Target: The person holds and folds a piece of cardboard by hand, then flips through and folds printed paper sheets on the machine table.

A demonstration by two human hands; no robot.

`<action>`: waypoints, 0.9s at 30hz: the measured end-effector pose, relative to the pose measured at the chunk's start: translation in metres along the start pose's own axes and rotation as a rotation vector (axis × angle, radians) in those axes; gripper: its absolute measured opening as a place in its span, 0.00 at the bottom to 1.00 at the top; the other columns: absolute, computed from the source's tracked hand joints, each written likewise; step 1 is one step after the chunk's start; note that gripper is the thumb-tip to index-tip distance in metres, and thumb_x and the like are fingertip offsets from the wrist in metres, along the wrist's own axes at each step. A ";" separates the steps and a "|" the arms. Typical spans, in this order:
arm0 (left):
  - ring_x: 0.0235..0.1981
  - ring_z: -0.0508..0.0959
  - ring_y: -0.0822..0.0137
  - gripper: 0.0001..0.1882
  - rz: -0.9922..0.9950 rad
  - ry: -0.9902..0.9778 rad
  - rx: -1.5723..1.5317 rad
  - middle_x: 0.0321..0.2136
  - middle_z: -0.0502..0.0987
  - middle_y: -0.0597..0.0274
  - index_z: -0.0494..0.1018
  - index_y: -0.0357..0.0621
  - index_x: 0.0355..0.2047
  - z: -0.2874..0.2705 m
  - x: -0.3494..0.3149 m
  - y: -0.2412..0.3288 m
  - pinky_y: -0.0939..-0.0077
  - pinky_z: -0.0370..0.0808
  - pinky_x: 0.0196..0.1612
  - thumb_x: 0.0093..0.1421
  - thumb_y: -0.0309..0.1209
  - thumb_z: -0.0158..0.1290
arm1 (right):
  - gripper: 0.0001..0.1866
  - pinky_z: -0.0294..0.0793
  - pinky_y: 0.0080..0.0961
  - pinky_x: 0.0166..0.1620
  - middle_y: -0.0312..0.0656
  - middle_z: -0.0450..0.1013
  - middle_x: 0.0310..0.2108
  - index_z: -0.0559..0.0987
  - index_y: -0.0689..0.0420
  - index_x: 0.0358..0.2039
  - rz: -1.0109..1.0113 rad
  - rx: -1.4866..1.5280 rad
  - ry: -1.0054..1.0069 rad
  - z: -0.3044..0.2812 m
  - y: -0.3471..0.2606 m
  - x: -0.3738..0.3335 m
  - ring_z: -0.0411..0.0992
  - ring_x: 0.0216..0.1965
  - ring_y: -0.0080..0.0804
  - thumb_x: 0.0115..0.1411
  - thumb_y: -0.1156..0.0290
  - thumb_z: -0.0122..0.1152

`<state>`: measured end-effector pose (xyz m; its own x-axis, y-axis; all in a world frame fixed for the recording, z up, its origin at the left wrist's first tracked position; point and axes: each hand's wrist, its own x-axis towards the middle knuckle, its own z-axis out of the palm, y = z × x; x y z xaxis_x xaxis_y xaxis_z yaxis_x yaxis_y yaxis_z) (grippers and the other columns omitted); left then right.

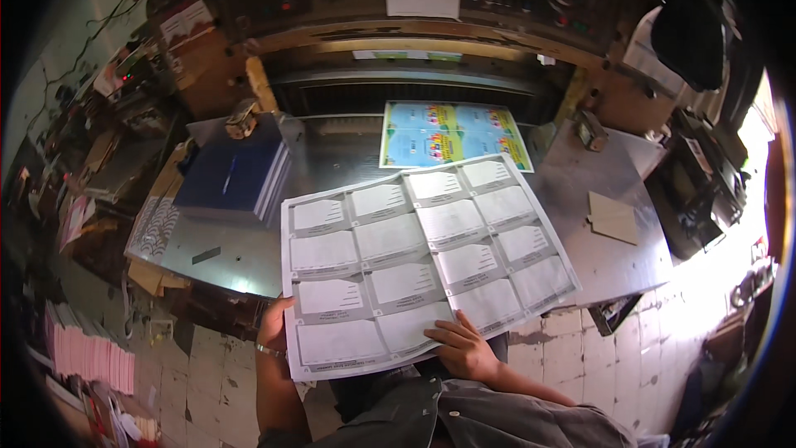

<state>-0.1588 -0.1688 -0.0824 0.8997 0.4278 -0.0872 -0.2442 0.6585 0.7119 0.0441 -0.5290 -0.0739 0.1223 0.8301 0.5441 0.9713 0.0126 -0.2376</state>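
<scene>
A large white printed sheet (398, 274), laid out in a grid of grey-bordered boxes, is held up in front of me over the near edge of a metal table. My left hand (276, 328) grips its lower left edge, the fingers mostly hidden behind the paper. At the bottom edge my right hand (464, 350) holds the sheet, several fingers lying over its printed face. Beyond the paper, a colourful blue, green and yellow printed sheet (452, 134) rests flat at the machine's opening, partly covered by the sheet I hold.
A stack of dark blue books (228, 174) with a pen (230, 172) on top stands at the left of the metal table (613, 261). Across the back is a large cutting machine (323, 37). At right lies a beige card piece (612, 217). Pink paper stacks (95, 357) sit lower left.
</scene>
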 end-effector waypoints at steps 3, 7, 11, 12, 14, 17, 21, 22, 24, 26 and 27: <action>0.51 0.79 0.60 0.25 0.044 0.030 0.201 0.51 0.78 0.54 0.67 0.33 0.60 -0.013 -0.013 -0.002 0.66 0.73 0.57 0.63 0.28 0.49 | 0.05 0.61 0.61 0.66 0.40 0.76 0.56 0.82 0.53 0.30 -0.031 0.003 0.005 -0.001 -0.008 -0.011 0.72 0.60 0.42 0.51 0.73 0.68; 0.51 0.78 0.61 0.27 0.210 0.069 0.377 0.51 0.78 0.54 0.68 0.35 0.61 -0.026 0.043 -0.027 0.68 0.73 0.56 0.60 0.24 0.49 | 0.06 0.58 0.62 0.67 0.41 0.75 0.57 0.82 0.54 0.29 -0.121 -0.003 -0.007 0.012 0.046 0.007 0.71 0.61 0.43 0.54 0.67 0.69; 0.52 0.78 0.57 0.32 0.289 0.035 0.378 0.54 0.77 0.50 0.64 0.36 0.65 -0.033 0.056 -0.030 0.65 0.74 0.58 0.58 0.23 0.49 | 0.12 0.56 0.63 0.67 0.46 0.74 0.58 0.83 0.54 0.30 -0.109 0.144 -0.031 0.002 0.056 0.006 0.72 0.60 0.45 0.54 0.59 0.72; 0.53 0.78 0.55 0.33 0.322 0.041 0.369 0.54 0.76 0.49 0.64 0.36 0.66 -0.029 0.066 -0.033 0.64 0.74 0.58 0.57 0.23 0.49 | 0.13 0.56 0.63 0.67 0.47 0.74 0.58 0.84 0.53 0.29 -0.094 0.202 -0.026 0.002 0.068 0.004 0.72 0.59 0.45 0.54 0.58 0.73; 0.55 0.77 0.54 0.33 0.322 0.092 0.407 0.55 0.76 0.49 0.64 0.35 0.65 -0.038 0.067 -0.032 0.61 0.74 0.59 0.57 0.23 0.49 | 0.17 0.60 0.59 0.66 0.50 0.76 0.54 0.84 0.55 0.34 -0.025 0.214 0.056 -0.015 0.062 0.012 0.74 0.57 0.47 0.55 0.54 0.72; 0.60 0.73 0.52 0.35 0.280 -0.001 0.382 0.60 0.71 0.48 0.59 0.35 0.69 -0.026 0.064 -0.027 0.59 0.70 0.62 0.58 0.23 0.47 | 0.26 0.68 0.45 0.59 0.53 0.77 0.49 0.81 0.64 0.43 -0.210 0.831 0.091 -0.060 0.030 0.044 0.75 0.54 0.49 0.59 0.51 0.68; 0.57 0.74 0.52 0.32 0.269 0.001 0.400 0.58 0.72 0.48 0.61 0.37 0.67 -0.019 0.073 -0.030 0.58 0.72 0.61 0.61 0.25 0.46 | 0.44 0.71 0.40 0.53 0.58 0.76 0.45 0.78 0.71 0.46 -0.556 1.547 -0.057 -0.121 -0.029 0.072 0.75 0.49 0.52 0.64 0.32 0.52; 0.57 0.75 0.52 0.32 0.260 0.007 0.405 0.58 0.72 0.48 0.61 0.36 0.67 -0.016 0.075 -0.030 0.58 0.72 0.61 0.62 0.25 0.47 | 0.46 0.71 0.41 0.52 0.58 0.76 0.43 0.78 0.71 0.45 -0.632 1.674 -0.133 -0.132 -0.042 0.074 0.75 0.47 0.53 0.64 0.29 0.48; 0.57 0.75 0.53 0.31 0.241 0.037 0.411 0.58 0.72 0.48 0.61 0.36 0.67 -0.016 0.072 -0.032 0.58 0.72 0.60 0.62 0.25 0.47 | 0.48 0.74 0.36 0.47 0.55 0.78 0.43 0.79 0.71 0.47 -0.798 1.880 -0.054 -0.121 -0.081 0.087 0.77 0.42 0.45 0.59 0.28 0.55; 0.56 0.75 0.53 0.31 0.227 0.047 0.418 0.57 0.73 0.48 0.62 0.36 0.67 -0.012 0.070 -0.033 0.59 0.72 0.60 0.62 0.26 0.47 | 0.50 0.78 0.32 0.41 0.53 0.80 0.42 0.79 0.71 0.48 -0.973 2.066 0.021 -0.120 -0.088 0.087 0.79 0.37 0.37 0.54 0.27 0.61; 0.56 0.75 0.53 0.30 0.224 0.052 0.419 0.57 0.73 0.49 0.62 0.36 0.66 -0.010 0.075 -0.036 0.59 0.72 0.60 0.62 0.26 0.47 | 0.55 0.77 0.29 0.41 0.51 0.80 0.42 0.79 0.72 0.48 -0.911 2.076 -0.012 -0.123 -0.086 0.084 0.78 0.37 0.33 0.52 0.22 0.56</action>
<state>-0.0862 -0.1545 -0.1211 0.8197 0.5680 0.0736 -0.2535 0.2445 0.9359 -0.0039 -0.5287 0.0910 -0.0946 0.2712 0.9579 -0.7302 0.6350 -0.2520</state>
